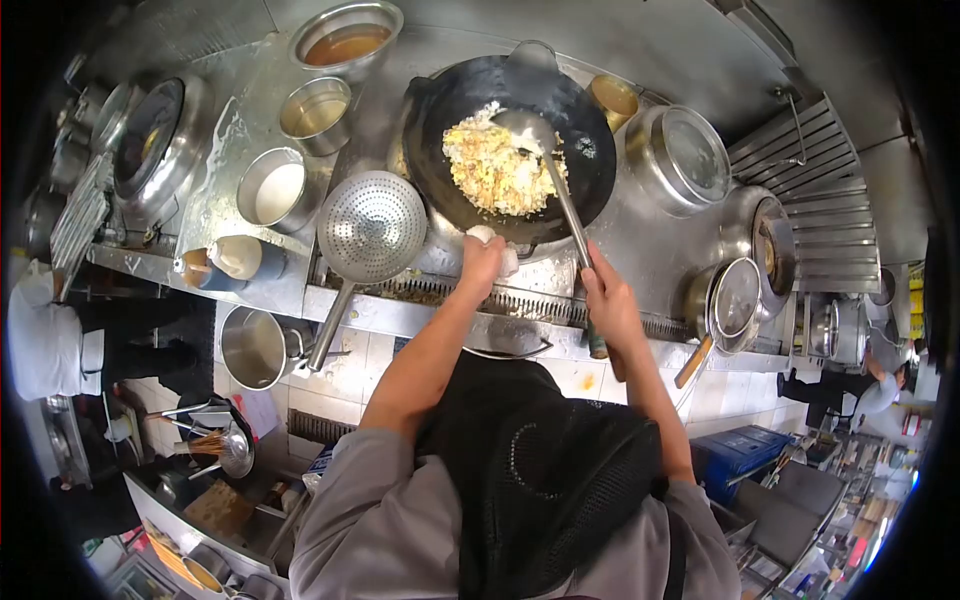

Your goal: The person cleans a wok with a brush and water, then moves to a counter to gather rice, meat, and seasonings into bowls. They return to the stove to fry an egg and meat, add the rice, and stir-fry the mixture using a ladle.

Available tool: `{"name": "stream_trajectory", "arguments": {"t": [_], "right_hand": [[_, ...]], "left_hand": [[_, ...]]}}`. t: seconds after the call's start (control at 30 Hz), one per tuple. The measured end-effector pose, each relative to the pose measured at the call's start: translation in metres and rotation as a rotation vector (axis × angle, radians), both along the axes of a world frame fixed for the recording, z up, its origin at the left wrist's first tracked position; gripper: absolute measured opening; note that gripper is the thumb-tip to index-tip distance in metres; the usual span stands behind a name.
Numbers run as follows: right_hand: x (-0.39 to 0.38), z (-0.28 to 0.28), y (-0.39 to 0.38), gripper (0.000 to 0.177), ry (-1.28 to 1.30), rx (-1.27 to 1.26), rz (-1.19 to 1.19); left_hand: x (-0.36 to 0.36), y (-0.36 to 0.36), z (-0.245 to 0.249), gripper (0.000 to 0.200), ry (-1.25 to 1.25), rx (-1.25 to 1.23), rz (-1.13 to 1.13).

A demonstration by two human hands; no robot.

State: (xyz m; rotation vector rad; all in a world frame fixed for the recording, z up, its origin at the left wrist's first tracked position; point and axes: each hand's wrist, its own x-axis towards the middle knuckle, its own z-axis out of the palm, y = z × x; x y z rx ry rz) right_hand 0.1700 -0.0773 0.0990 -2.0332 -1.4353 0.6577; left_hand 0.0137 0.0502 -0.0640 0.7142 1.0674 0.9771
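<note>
Hard stirring could spill food as left hand clenches cloth by wok, right hand wrapping ladle.

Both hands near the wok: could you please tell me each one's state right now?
Left hand: closed on a white cloth by the wok.
Right hand: closed, holding the ladle.

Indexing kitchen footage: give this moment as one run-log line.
left hand: white cloth, at wok edge | right hand: ladle | in wok: yellow-white food, ladle bowl
</note>
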Motion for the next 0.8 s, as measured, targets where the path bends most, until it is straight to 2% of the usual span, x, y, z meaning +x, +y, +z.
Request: {"name": "stream_trajectory", "arguments": {"t": [0.07,0.1,0.13,0.2,0.23,0.27,0.37,0.43,0.5,0.57,0.63,0.67,0.7,0.77,0.8], "right_hand": [[-0.012,-0.016,-0.016,0.044,-0.069,0.008,-0.014],[-0.015,-0.032,-0.020,0.043,-0.139,0.022,-0.032],[-0.003,-0.058,-0.022,0.043,-0.220,0.084,0.079],[0.016,-0.053,-0.020,0.045,-0.163,0.127,0.154],[0.020,-0.047,-0.016,0.046,-0.105,0.167,0.233],[0.006,-0.004,-0.016,0.047,0.064,-0.170,0.058],[-0.011,0.028,-0.038,0.046,-0.026,-0.057,0.014],[-0.003,-0.004,-0.047,0.044,-0.062,-0.002,0.027],[0.010,-0.046,-0.048,0.043,-0.203,-0.064,0.078],[0.010,-0.014,-0.028,0.043,-0.161,-0.118,0.085],[0.003,0.019,-0.027,0.043,0.018,-0.139,0.044],[-0.004,0.031,-0.033,0.043,-0.034,-0.077,0.041],[-0.006,0.029,-0.041,0.043,-0.034,-0.077,0.041],[-0.007,0.013,-0.058,0.043,-0.101,-0.027,0.045],[-0.001,-0.008,-0.055,0.044,-0.202,-0.133,0.061]], "left_hand": [[-0.001,-0.001,-0.003,0.012,-0.004,0.030,-0.006],[0.002,0.002,-0.015,0.012,-0.004,0.030,-0.003],[0.009,0.006,-0.045,0.012,0.036,0.012,0.039],[0.012,0.009,-0.050,0.012,0.076,-0.001,0.081],[0.007,0.009,-0.029,0.013,0.062,-0.005,0.054],[0.002,0.002,-0.012,0.014,0.055,-0.020,0.017],[-0.001,-0.001,0.004,0.017,0.018,-0.044,0.019],[0.004,0.004,-0.011,0.017,0.054,-0.025,0.051],[0.006,0.003,-0.013,0.017,0.087,-0.054,0.065],[0.006,0.002,-0.005,0.019,0.102,-0.063,0.065],[-0.001,-0.003,0.004,0.021,0.132,-0.087,0.051],[-0.003,-0.004,0.007,0.023,0.116,-0.073,0.011],[-0.004,0.000,0.012,0.025,0.095,-0.054,-0.022],[0.002,0.005,-0.015,0.025,0.127,-0.028,-0.002],[0.004,0.006,-0.031,0.026,0.161,0.001,0.013]]}}
